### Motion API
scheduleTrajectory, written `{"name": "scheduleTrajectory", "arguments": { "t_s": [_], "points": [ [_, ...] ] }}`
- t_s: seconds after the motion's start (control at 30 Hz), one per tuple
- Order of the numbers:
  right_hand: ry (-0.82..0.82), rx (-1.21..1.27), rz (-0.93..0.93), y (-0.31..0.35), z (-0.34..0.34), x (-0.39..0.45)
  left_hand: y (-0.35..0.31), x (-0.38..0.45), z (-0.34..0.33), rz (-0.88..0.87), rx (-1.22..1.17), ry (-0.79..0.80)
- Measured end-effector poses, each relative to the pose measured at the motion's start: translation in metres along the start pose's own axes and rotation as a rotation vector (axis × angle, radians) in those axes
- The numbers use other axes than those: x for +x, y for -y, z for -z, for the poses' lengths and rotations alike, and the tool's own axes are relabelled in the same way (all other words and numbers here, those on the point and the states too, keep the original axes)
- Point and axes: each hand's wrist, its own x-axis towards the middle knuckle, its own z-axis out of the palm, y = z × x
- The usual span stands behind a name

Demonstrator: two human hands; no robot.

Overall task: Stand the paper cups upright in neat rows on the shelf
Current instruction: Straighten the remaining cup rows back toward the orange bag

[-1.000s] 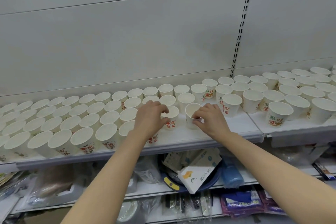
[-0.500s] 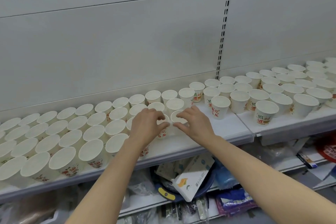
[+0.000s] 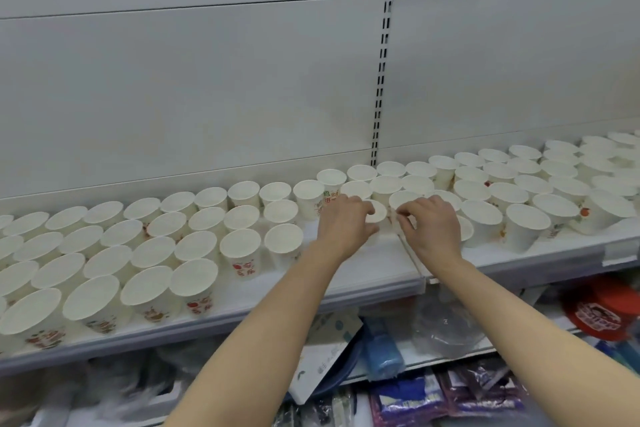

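Several white paper cups with red and green print stand upright in rows along a white shelf [image 3: 374, 274]. My left hand [image 3: 343, 224] curls around one cup [image 3: 378, 211] near the shelf's middle. My right hand [image 3: 431, 224] pinches the rim of the neighbouring cup [image 3: 401, 199], just to the right. Both cups stand in a gap between the left block of cups [image 3: 239, 248] and the right block [image 3: 526, 224]. My hands hide the lower parts of the two held cups.
A bare strip of shelf lies in front of my hands. A slotted upright [image 3: 382, 55] runs up the white back panel. Below, a lower shelf holds a white box [image 3: 325, 354], a blue bottle [image 3: 382, 350], a clear plastic tub [image 3: 446, 329], a red pack [image 3: 602, 308] and purple packets [image 3: 450, 399].
The view has swung left and down, so the cups sit further right in frame. Both hands have shifted right along the shelf, each still on a cup, close together.
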Motion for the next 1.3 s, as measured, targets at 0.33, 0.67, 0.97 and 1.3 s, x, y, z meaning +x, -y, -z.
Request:
{"name": "scheduleTrajectory", "arguments": {
  "t_s": [0.33,0.67,0.97,1.3],
  "points": [
    [0.240,-0.212,0.093,-0.031,-0.005,0.025,-0.012,-0.019,0.000,0.085,0.041,-0.149],
    [0.174,0.147,-0.009,0.001,0.013,0.018,0.063,-0.131,0.074,0.394,-0.292,-0.209],
    [0.259,0.406,0.020,0.059,0.011,-0.017,0.102,-0.173,0.094,0.404,-0.301,-0.133],
    [0.268,0.322,0.012,0.095,0.007,-0.033,0.137,-0.183,0.095,0.293,-0.109,-0.044]
  ]
}}
